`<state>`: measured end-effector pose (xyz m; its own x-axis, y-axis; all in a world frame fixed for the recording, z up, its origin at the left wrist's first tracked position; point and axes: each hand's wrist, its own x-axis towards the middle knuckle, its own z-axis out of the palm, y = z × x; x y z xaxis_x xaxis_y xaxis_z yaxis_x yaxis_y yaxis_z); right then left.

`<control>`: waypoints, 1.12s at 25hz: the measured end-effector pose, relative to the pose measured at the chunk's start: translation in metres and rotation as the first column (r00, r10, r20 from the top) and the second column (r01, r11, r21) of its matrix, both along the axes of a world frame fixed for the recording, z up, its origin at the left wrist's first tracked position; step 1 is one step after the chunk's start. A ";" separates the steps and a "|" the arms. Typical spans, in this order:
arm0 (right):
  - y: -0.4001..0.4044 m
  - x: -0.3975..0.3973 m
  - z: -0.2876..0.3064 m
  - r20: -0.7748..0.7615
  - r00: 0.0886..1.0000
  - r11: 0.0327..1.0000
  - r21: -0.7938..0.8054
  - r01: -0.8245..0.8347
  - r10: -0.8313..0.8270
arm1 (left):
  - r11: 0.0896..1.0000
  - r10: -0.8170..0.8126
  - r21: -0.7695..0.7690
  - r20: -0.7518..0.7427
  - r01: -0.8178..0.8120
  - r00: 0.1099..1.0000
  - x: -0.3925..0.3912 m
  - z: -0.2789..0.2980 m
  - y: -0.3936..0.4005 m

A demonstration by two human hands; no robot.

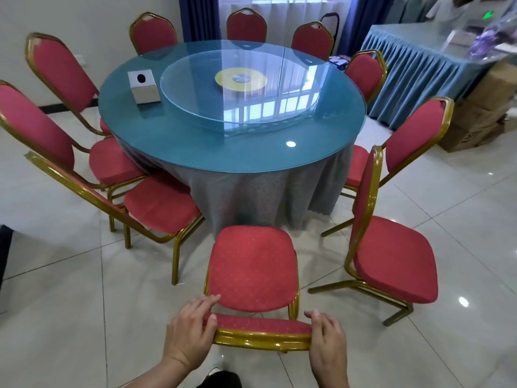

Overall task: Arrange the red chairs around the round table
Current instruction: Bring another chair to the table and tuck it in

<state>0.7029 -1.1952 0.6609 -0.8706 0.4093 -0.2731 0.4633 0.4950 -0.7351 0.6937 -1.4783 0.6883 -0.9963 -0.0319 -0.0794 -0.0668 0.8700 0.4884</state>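
A red chair with a gold frame stands just in front of me, its seat facing the round table. My left hand grips the left end of its backrest top, fingers curled over the padding. My right hand grips the right end of the same backrest. The table has a blue glass top, a grey skirt and a glass turntable. Several more red chairs ring the table. One chair on the right faces sideways, its seat pointing away from the table.
A grey tissue box sits on the table's left part. A blue-skirted side table and stacked cardboard boxes stand at the right. Blue curtains hang at the back. The floor is glossy white tile.
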 end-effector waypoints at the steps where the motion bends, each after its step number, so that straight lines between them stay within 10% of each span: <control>1: 0.002 -0.012 0.001 -0.009 1.000 1.000 -0.006 -0.016 0.016 | 1.000 0.009 0.000 0.000 -0.009 1.000 -0.011 0.000 0.001; 28: 0.064 -0.293 0.012 0.026 0.956 0.955 0.049 -0.292 0.291 | 0.981 0.179 0.089 -0.099 -0.170 0.979 -0.236 -0.001 0.059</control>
